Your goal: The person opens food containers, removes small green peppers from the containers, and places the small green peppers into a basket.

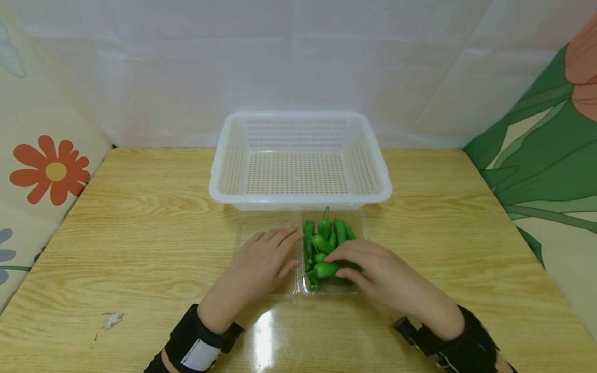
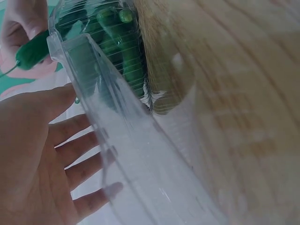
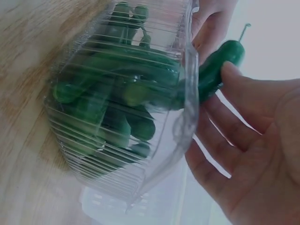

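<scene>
A clear plastic clamshell box lies opened out, its right half filled with several green chili peppers. My right hand pinches one green chili pepper between thumb and fingers at the box's rim. In the right wrist view that pepper's thin stem points up and its other end passes behind the clear wall. My left hand hovers over the clamshell's other half, fingers extended toward the middle fold and holding nothing. Whether its fingertips touch the plastic, I cannot tell.
A white perforated plastic basket stands just behind the clamshell, with nothing inside it. The wooden table runs back to a white cloth backdrop. Flower-printed panels flank both sides.
</scene>
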The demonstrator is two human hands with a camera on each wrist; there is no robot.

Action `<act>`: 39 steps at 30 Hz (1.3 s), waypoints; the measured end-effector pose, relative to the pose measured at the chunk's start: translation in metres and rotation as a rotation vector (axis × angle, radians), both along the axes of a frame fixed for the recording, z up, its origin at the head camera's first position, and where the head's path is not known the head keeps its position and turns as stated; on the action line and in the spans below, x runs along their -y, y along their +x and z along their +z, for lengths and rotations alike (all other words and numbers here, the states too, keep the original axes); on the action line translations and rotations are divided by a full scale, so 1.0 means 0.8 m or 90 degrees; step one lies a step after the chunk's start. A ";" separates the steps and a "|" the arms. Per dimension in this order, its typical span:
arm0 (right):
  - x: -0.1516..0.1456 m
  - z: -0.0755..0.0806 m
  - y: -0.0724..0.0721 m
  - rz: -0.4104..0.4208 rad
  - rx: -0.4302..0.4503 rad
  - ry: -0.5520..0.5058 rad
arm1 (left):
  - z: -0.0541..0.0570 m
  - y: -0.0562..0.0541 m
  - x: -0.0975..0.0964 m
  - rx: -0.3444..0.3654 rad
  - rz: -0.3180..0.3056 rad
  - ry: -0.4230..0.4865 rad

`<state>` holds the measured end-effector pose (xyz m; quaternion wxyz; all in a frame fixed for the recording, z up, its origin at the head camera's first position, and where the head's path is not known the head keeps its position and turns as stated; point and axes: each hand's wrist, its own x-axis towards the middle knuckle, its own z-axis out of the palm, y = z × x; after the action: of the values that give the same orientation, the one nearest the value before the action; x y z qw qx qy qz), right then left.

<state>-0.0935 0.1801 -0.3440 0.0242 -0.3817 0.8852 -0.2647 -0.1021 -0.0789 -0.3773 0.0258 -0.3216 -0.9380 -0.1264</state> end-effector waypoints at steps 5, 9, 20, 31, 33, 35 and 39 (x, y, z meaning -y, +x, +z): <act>-0.002 0.004 0.000 0.001 -0.037 -0.036 | 0.000 0.000 0.000 -0.009 -0.002 0.001; -0.004 0.006 -0.001 0.003 -0.058 -0.056 | 0.000 -0.001 0.000 -0.015 -0.002 0.003; -0.008 0.013 -0.002 -0.003 -0.133 -0.075 | 0.002 -0.001 -0.001 -0.013 -0.003 0.001; -0.012 0.022 -0.016 -0.028 -0.166 -0.110 | 0.000 0.001 0.001 -0.017 -0.004 -0.008; -0.013 0.023 -0.019 -0.035 -0.169 -0.120 | 0.000 0.001 0.001 -0.017 -0.003 -0.010; -0.014 0.024 -0.023 -0.043 -0.176 -0.130 | -0.001 0.001 0.001 -0.017 -0.003 -0.011; -0.014 0.028 -0.031 -0.051 -0.197 -0.151 | 0.000 0.001 0.001 -0.015 -0.003 -0.007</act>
<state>-0.1185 0.1911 -0.3217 -0.1677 -0.3828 0.8553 -0.3062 -0.1015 -0.0795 -0.3776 0.0348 -0.3253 -0.9376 -0.1178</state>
